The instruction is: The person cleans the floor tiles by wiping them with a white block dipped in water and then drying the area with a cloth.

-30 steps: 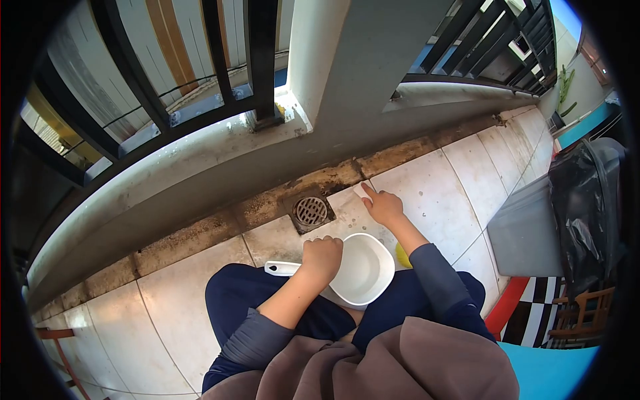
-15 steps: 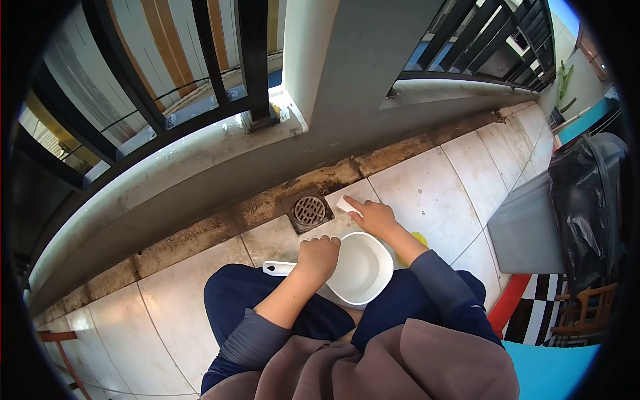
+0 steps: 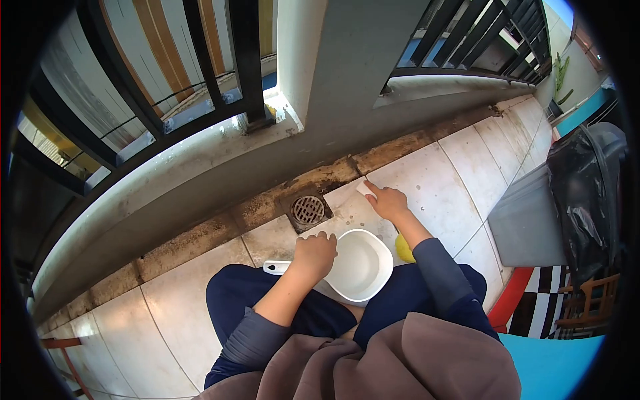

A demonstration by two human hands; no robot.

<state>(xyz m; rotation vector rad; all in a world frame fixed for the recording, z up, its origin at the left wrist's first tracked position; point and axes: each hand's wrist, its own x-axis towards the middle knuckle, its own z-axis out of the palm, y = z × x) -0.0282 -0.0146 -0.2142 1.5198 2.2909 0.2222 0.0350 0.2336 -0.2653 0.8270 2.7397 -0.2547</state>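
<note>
- A drain grate (image 3: pixel 309 211) sits by the wall (image 3: pixel 363 87); a bagged bin (image 3: pixel 527 223) stands off right, and a yellow thing (image 3: pixel 404 250) lies beside the right forearm.
- The dipper (image 3: pixel 362 267) rests open side up before the person, long axis crosswise, handle pointing left; the left hand (image 3: pixel 315 255) curls over it, the firmness of its grip hidden.
- The right hand (image 3: pixel 389 203) pinches a white piece (image 3: pixel 362 189) against the tiles (image 3: pixel 437 183), farther from the grate than half a second ago.
</note>
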